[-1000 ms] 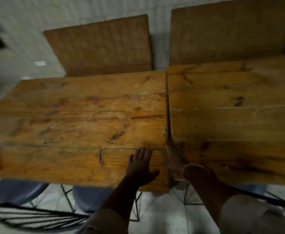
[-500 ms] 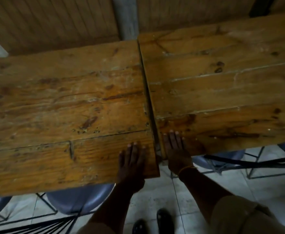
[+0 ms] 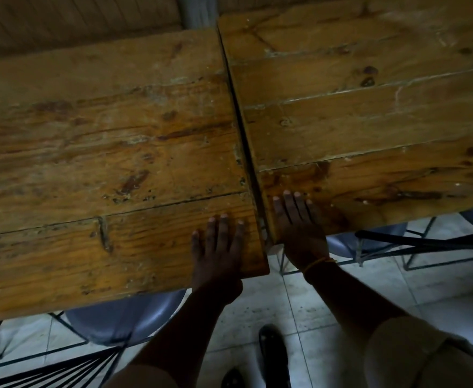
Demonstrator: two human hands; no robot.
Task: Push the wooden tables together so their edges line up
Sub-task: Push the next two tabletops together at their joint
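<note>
Two worn wooden tables stand side by side with a thin dark seam between them. The left table [image 3: 103, 163] reaches nearer to me than the right table [image 3: 369, 121], so their near edges are stepped; the far edges are stepped too. My left hand [image 3: 218, 256] lies flat on the left table's near right corner, fingers spread. My right hand [image 3: 299, 228] lies flat on the right table's near left corner, with a yellow band on the wrist. Neither hand holds anything.
Grey-blue chair seats [image 3: 123, 317] on black wire frames are tucked under both tables. Another black wire chair [image 3: 48, 371] is at the lower left. My dark shoes [image 3: 271, 354] stand on pale floor tiles. Wooden panels [image 3: 76, 21] stand behind the tables.
The view has dropped and closed in on the seam. My right hand went from gripping the right table's corner to lying flat on top. The left hand has stayed flat.
</note>
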